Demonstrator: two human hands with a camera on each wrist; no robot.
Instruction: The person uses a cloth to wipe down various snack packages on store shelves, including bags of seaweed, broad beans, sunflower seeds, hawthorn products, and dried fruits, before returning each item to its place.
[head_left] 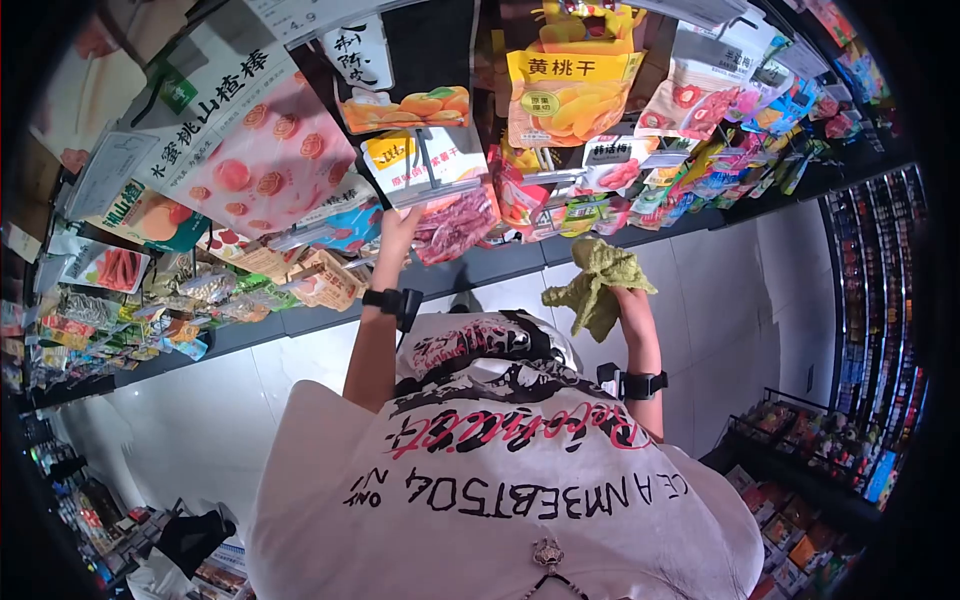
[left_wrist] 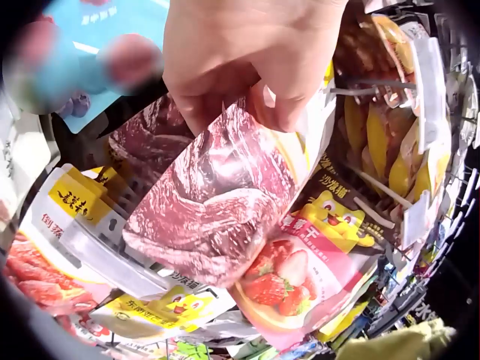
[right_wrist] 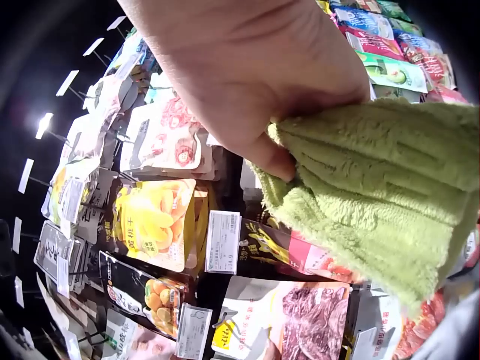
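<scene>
"White T-shirt [head_left: 400,540] with black and red lettering fills the lower part of my head view. Where do you find the left hand [left_wrist: 251,56]?"

"I have it at the snack display, thumb and curled fingers pinching the edge of a glossy plastic bag of purple dried strips [left_wrist: 217,199]. That bag is among the other packets on the rack, and just beside it I see a pink pouch printed with strawberries [left_wrist: 289,285]."

"And the right hand [right_wrist: 262,75]?"

"It grips a fluffy lime-green cloth [right_wrist: 375,180]; I can see the thumb bent against the fabric, but some fingers are hidden. In my head view the cloth droops over the pale tiled floor [head_left: 700,280], well apart from the purple strips."

"Anything else nearby?"

"Up and right of the purple strips, I see a yellow pouch printed with peach slices [head_left: 575,95], and a black strap [head_left: 393,302] circles the left wrist."
</scene>
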